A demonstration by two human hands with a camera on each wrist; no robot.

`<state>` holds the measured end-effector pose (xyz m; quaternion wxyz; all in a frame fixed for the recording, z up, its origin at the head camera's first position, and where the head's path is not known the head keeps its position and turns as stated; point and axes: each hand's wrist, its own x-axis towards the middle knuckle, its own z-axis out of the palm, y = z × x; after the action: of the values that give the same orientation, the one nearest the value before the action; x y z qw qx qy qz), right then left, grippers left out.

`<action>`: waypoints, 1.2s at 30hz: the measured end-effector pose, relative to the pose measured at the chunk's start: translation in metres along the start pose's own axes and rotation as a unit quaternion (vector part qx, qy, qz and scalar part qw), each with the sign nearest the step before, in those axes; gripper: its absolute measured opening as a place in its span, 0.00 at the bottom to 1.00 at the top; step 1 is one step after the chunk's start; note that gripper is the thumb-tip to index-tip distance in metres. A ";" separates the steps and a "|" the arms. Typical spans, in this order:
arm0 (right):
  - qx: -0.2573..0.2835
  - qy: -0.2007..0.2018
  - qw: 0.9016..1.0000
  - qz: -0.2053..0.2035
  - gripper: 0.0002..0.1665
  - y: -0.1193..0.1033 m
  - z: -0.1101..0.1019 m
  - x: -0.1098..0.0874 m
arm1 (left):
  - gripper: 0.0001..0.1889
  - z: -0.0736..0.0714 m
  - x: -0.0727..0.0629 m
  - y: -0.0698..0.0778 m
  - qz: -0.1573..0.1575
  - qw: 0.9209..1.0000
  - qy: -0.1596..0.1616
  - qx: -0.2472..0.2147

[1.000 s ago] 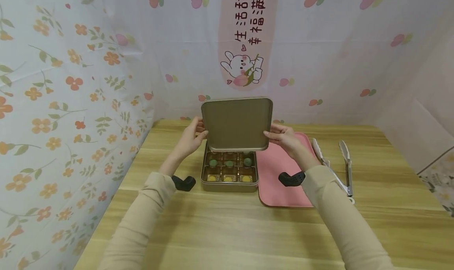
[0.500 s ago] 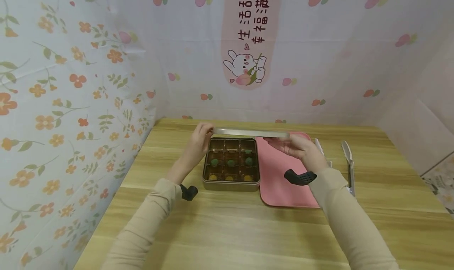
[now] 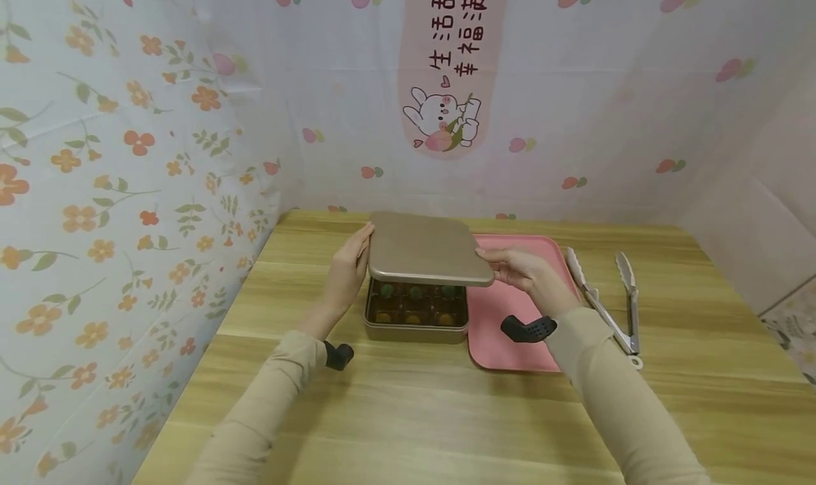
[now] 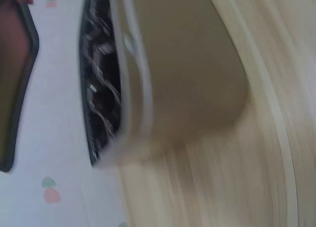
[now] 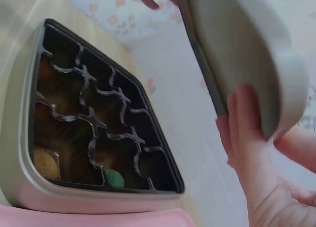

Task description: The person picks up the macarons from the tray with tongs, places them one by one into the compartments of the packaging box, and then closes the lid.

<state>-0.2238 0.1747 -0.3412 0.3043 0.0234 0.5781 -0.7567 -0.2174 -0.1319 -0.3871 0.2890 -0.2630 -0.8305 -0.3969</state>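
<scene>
A gold-brown metal lid [image 3: 427,248] is held above the tin box [image 3: 416,334], apart from it, hiding the box's rear part in the head view. My left hand [image 3: 344,272] grips the lid's left edge, and my right hand [image 3: 524,271] pinches its right edge. In the right wrist view, fingers [image 5: 249,118] lie against the inside of the lid [image 5: 232,54]. Clear dividers [image 5: 91,118] split the box into several compartments. Green round pieces [image 3: 416,292] and yellow ones [image 3: 413,319] sit in some of them. The left wrist view shows the box's plain side wall [image 4: 187,64].
A pink tray [image 3: 510,343] lies right of the box, against it. Metal tongs [image 3: 627,308] rest spread at the tray's right. A flowered cloth [image 3: 127,223] hangs along the left, and a printed cloth [image 3: 306,103] hangs behind the wooden table [image 3: 395,407].
Both hands have turned the lid from standing upright, underside facing me, through an edge-on pose to top side up. It is now lower, over the rear of the box.
</scene>
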 end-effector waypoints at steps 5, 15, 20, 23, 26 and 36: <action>-0.055 0.025 0.998 -0.029 0.16 0.005 0.006 0.004 | 0.24 -0.002 0.002 0.005 -0.217 0.964 -0.060 -0.142; -0.297 0.124 0.946 -0.047 0.25 0.026 0.019 0.013 | 0.27 -0.009 -0.002 0.017 -0.398 0.846 -0.187 -0.302; -0.361 0.169 0.917 -0.010 0.22 0.039 0.032 0.018 | 0.30 0.003 -0.010 0.017 -0.419 0.856 -0.209 -0.219; -0.368 0.182 0.912 0.009 0.21 0.046 0.036 0.022 | 0.30 0.010 -0.013 0.014 -0.432 0.856 -0.200 -0.201; -0.364 0.184 0.913 0.023 0.21 0.052 0.038 0.027 | 0.29 0.011 -0.014 0.013 -0.442 0.852 -0.192 -0.203; -0.371 0.183 0.910 0.034 0.14 0.059 0.035 0.035 | 0.30 0.022 -0.027 0.001 -0.455 0.849 -0.193 -0.189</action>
<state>-0.2129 0.1193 -0.3936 0.2049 0.0666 0.8617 -0.4594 -0.2040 -0.1192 -0.4167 -0.1451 0.0236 -0.8053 -0.5743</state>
